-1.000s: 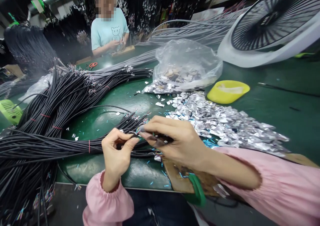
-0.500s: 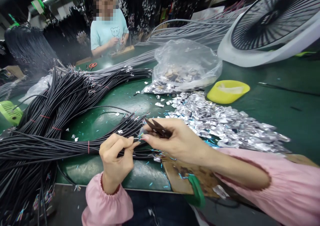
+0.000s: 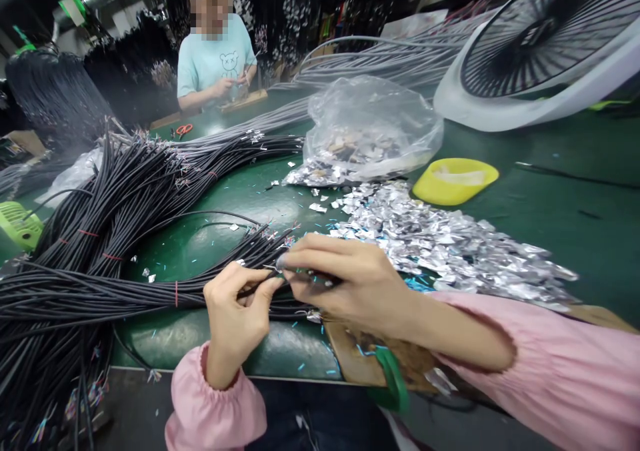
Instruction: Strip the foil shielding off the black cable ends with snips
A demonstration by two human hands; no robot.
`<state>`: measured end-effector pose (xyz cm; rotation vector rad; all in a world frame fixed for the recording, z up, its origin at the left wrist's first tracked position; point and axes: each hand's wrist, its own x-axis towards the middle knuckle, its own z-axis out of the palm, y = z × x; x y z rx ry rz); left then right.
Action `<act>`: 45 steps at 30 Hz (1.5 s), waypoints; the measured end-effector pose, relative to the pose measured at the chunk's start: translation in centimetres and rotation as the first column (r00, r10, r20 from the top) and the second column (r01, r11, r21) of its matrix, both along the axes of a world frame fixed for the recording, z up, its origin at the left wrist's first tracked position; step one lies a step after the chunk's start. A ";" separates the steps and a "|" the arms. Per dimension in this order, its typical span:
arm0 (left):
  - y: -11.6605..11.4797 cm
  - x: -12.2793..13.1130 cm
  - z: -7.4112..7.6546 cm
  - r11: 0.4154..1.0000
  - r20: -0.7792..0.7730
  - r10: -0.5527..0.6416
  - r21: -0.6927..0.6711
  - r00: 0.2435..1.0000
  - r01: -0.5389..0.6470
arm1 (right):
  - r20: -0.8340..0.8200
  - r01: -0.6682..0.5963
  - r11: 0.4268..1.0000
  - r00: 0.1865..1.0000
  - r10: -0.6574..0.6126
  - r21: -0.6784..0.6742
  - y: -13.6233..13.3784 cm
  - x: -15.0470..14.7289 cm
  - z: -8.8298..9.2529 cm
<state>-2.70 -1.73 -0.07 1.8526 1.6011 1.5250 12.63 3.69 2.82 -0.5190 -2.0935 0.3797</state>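
Near centre, left of the foil (image 3: 445, 248), my left hand (image 3: 234, 314) pinches a cable end (image 3: 275, 274), my right hand (image 3: 355, 274) curls its fingers round snips (image 3: 327, 280); much foil heaped, this end seemingly unfinished.

No words, brands or numbers could be read; a pale blue shirt (image 3: 196, 68) bore a bear drawing (image 3: 229, 64) with x marks for eyes.
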 end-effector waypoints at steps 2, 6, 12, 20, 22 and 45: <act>0.0 -0.1 0.1 0.998 0.047 -0.008 0.069 0.999 0.005 | -0.070 -0.008 0.966 0.997 -0.010 -0.257 -0.1 -0.3 0.5; 0.0 -0.1 -0.4 0.972 0.098 0.008 0.231 0.995 -0.030 | -0.132 -0.094 0.789 0.991 0.016 -0.607 0.0 -0.8 0.9; -0.6 0.5 0.1 0.928 -0.028 0.162 0.345 0.986 -0.143 | -0.099 0.030 0.856 0.991 -0.095 -0.516 0.1 -0.4 0.4; -0.7 0.9 1.4 0.877 -0.143 0.377 0.374 0.915 -0.303 | -0.025 -0.059 0.937 0.998 0.053 -0.343 -0.4 -0.3 0.7; -0.7 1.0 1.4 0.881 -0.139 0.373 0.364 0.918 -0.303 | -0.026 -0.074 0.937 0.997 0.070 -0.342 -0.4 -0.3 0.8; -0.7 0.6 0.6 0.944 -0.262 0.296 0.227 0.919 -0.239 | -0.004 0.088 0.974 0.996 -0.091 -0.207 -0.4 -0.5 0.1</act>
